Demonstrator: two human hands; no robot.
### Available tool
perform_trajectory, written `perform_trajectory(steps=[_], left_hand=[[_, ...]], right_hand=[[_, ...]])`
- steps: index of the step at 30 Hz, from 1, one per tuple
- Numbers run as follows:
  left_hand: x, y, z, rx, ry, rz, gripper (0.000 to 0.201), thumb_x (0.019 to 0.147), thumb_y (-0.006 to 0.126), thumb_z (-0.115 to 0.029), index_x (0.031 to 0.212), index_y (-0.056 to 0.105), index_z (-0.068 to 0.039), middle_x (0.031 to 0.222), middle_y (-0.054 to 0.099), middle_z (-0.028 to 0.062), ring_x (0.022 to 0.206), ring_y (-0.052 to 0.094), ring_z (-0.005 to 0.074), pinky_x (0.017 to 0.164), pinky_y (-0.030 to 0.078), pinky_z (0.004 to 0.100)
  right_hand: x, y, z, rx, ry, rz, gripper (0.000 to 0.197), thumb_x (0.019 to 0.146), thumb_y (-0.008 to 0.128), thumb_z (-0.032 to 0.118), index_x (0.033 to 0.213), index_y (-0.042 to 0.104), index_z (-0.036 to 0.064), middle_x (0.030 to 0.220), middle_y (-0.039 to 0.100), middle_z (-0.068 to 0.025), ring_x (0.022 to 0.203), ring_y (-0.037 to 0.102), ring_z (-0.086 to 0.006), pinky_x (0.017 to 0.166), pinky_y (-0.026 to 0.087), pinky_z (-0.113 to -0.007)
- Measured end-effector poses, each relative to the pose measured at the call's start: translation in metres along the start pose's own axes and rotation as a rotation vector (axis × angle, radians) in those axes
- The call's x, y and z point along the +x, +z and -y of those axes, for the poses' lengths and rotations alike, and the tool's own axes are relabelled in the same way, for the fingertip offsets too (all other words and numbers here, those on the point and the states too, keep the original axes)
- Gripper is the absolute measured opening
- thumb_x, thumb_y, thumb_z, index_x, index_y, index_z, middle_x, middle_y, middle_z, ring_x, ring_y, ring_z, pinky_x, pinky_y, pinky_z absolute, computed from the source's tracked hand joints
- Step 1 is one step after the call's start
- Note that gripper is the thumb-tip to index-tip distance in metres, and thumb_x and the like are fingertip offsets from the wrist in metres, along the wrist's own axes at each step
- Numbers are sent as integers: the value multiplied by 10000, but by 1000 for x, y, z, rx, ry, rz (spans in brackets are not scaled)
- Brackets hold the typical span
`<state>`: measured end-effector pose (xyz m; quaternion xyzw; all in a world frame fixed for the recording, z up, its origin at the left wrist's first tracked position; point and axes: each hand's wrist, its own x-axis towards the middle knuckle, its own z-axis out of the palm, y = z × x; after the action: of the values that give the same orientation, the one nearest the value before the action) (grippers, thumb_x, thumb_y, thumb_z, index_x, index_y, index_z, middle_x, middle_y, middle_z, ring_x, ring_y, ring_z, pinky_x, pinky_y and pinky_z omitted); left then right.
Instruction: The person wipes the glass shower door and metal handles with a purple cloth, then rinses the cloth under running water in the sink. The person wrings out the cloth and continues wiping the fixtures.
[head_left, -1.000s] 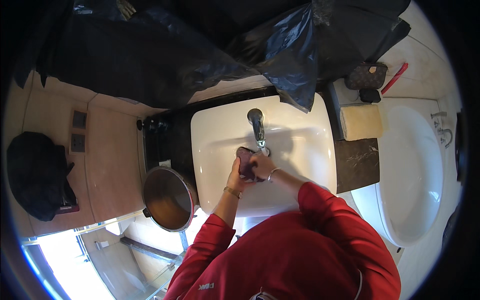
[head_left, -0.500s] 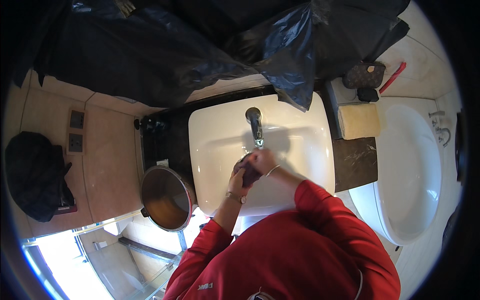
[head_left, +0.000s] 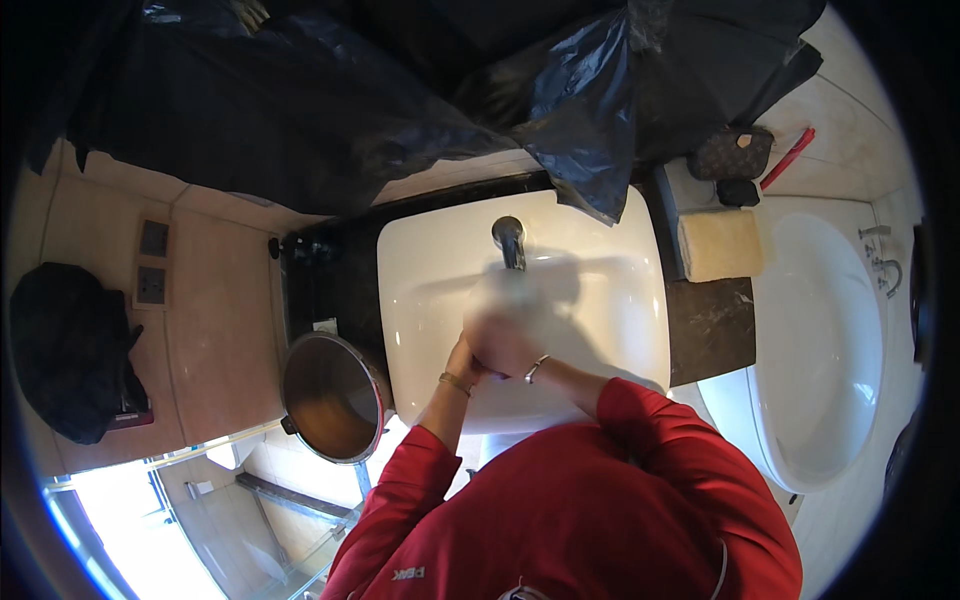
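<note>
Both my hands are together over the white washbasin (head_left: pixel 610 330), just below the chrome tap (head_left: pixel 508 240). My left hand (head_left: pixel 464 362), with a band at the wrist, is on the left side of the pair. My right hand (head_left: pixel 508 348), with a light bangle, lies across it, its fingers smeared by a pale blur under the spout. Between the palms only a dark purplish sliver (head_left: pixel 496 376) shows, part of a purplish-brown lump whose kind I cannot make out. The rest of it is covered by my right hand and the blur.
A deep metal pot (head_left: pixel 335 400) stands left of the basin. Black plastic sheeting (head_left: pixel 420 120) hangs behind, one corner dipping over the basin's back rim. To the right are a folded yellow cloth (head_left: pixel 720 243), a brown patterned pouch (head_left: pixel 730 154) and a white bathtub (head_left: pixel 820 350).
My right hand has moved down and left from beside the spout onto my left hand. It now covers most of the purplish-brown lump, which showed plainly before.
</note>
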<state>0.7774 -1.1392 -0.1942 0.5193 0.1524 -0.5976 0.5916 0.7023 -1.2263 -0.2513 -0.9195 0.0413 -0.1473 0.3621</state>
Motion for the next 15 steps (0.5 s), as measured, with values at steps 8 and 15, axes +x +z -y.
perform_trajectory(steps=[8,15], left_hand=[[59,-57,70,-59,281,544,367,945,451,-408,1203,493,-150,1041,594,61,942,595,233,758,529,411],[-14,0,3,76,181,-56,286,909,532,-303,1162,487,-177,919,582,47,776,624,218,656,524,378]], right_hand=[[-1,-28,5,130,-86,-255,121,838,568,205,795,577,93,741,544,-40,675,524,-191,625,441,-340],[-18,-110,-63,-540,671,155,430,812,510,409,1124,603,128,1215,524,-145,1224,364,-382,901,346,-524]])
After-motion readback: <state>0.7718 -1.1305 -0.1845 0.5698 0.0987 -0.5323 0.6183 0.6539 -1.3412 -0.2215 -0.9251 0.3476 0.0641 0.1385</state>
